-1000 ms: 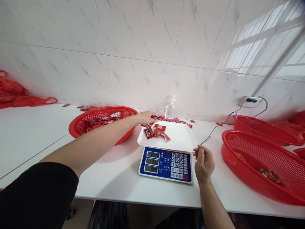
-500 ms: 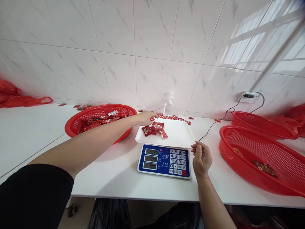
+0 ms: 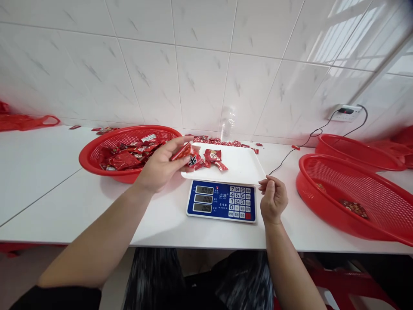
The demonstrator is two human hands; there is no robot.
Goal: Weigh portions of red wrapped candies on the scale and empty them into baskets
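My left hand (image 3: 159, 165) grips a small red snack packet (image 3: 187, 156) with dark lettering, above the left edge of the white scale tray (image 3: 243, 165). Several red snack packets (image 3: 213, 155) lie on the tray's left half. Below the tray, the blue keypad panel of the digital scale (image 3: 222, 200) faces me, its top display reading about 0.042. My right hand (image 3: 273, 199) is closed at the tray's near right corner, thumb against curled fingers. Whether it pinches the tray rim or something small is not clear.
A red perforated basket (image 3: 87, 161) of packets stands left. To the right, another red basket (image 3: 325, 211) holds a few packets, with a further red basket (image 3: 358, 148) behind. Small red packets (image 3: 222, 141) lie along the wall. A black cord (image 3: 293, 150) runs to the socket (image 3: 346, 113).
My left hand has come back from behind the tray's left side and now holds a red packet in view. The top reading rose from about 0.037 to 0.042. My right hand stays at the corner.
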